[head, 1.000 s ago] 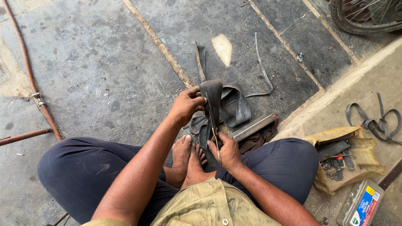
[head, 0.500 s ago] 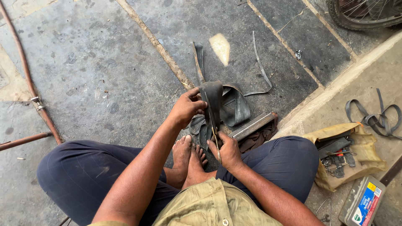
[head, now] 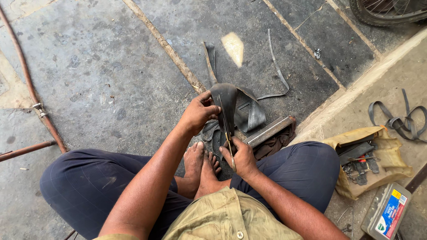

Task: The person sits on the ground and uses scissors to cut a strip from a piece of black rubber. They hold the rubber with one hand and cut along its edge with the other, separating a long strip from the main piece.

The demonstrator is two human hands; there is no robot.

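I sit cross-legged on a stone floor. My left hand grips the top of a folded black rubber inner tube, holding it upright. My right hand holds a pair of scissors whose blades run up along the tube's fold. More of the black tube lies bunched on the floor behind, with a thin rubber strip curling away. My bare feet rest just below the tube.
A metal bar lies on a dark cloth beside my right knee. A yellow cloth with tools and a small tin box sit on the raised ledge at right, near black straps. A rusty pipe runs at left; a bicycle wheel is top right.
Both hands keep their hold on the tube and scissors; the view has shifted slightly, with hardly any visible movement of the hands.
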